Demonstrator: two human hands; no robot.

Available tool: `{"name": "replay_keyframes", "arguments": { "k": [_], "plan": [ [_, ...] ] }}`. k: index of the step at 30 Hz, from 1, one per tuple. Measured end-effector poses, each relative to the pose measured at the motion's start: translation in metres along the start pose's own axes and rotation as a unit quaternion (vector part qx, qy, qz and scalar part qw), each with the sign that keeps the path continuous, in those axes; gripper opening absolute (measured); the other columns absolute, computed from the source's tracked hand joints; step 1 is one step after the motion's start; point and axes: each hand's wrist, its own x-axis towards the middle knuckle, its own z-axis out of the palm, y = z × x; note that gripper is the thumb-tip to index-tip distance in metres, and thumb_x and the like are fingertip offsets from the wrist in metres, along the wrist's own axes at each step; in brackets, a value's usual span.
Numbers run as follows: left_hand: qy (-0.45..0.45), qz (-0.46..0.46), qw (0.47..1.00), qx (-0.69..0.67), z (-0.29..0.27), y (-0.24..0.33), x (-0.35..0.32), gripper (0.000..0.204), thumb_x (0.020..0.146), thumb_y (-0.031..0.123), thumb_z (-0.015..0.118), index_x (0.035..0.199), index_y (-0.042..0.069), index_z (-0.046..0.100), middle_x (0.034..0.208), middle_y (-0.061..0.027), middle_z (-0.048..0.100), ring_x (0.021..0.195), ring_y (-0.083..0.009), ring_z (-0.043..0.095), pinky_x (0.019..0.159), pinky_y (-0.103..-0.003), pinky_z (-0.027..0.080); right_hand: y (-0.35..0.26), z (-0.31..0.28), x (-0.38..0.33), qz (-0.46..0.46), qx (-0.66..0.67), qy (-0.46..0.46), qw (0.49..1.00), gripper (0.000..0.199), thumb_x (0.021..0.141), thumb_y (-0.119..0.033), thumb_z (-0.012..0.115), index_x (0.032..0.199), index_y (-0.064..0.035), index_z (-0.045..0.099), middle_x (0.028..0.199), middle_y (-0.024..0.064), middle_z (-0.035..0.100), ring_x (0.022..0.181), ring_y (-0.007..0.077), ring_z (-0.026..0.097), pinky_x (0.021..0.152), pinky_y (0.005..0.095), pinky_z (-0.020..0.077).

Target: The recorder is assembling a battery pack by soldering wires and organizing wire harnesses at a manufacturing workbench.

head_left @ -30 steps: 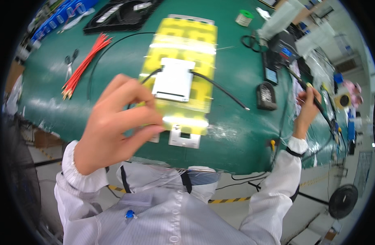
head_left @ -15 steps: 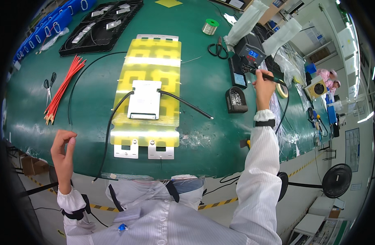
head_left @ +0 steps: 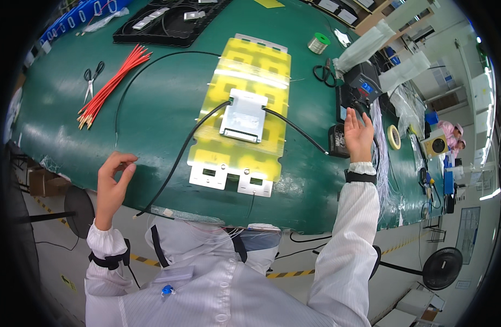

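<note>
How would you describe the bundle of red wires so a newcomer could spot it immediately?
Start at the green table and find the large yellow panel lying in its middle. To the panel's left, past a looping black cable, lies the bundle of red wires, fanned diagonally beside a pair of scissors. It is the only red thing on the table.

Module (head_left: 244, 115) on panel (head_left: 245, 103), wire bundle (head_left: 111, 84) left, solder spool (head_left: 318, 42) behind-right.

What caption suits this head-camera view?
Both hands, left hand and right hand, hover open beside a yellow battery pack on a green table.
</note>
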Motion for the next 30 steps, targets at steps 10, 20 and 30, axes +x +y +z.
{"name": "replay_keyframes", "arguments": {
  "k": [10,20,30],
  "plan": [
    [-0.046,0.008,0.999,-0.014,0.011,0.014,-0.015,0.013,0.086,0.005,0.058,0.095,-0.004,0.059,0.087,-0.0061,0.056,0.080,-0.0135,0.053,0.076,-0.025,0.042,-0.001,0.060,-0.172,-0.218,-0.147,-0.125,0.957,0.020,0.092,-0.016,0.054,0.104,-0.0005,0.050,0.075,0.0017,0.043,0.066,0.0112,0.042,0.054,0.0261,0.0332],
    [0.013,-0.006,1.000,-0.025,0.023,-0.030,-0.001,0.010,0.088,0.004,0.057,0.093,-0.005,0.061,0.080,-0.0056,0.054,0.071,-0.0116,0.050,0.066,-0.023,0.040,0.029,0.111,-0.283,-0.268,-0.635,-0.334,0.642,0.026,0.069,0.002,0.069,0.094,-0.0023,0.071,0.063,0.0039,0.054,0.055,0.0131,0.050,0.050,0.0252,0.0371],
    [0.048,0.137,0.987,-0.069,0.003,0.010,-0.053,0.012,0.083,0.002,0.061,0.093,-0.003,0.060,0.086,-0.0087,0.059,0.074,-0.0157,0.054,0.068,-0.023,0.041,0.078,0.028,-0.302,-0.138,-0.363,-0.174,0.905,0.016,0.085,-0.005,0.063,0.091,-0.0003,0.049,0.080,0.0044,0.050,0.065,0.0088,0.043,0.061,0.0214,0.0374]
  ]
}}
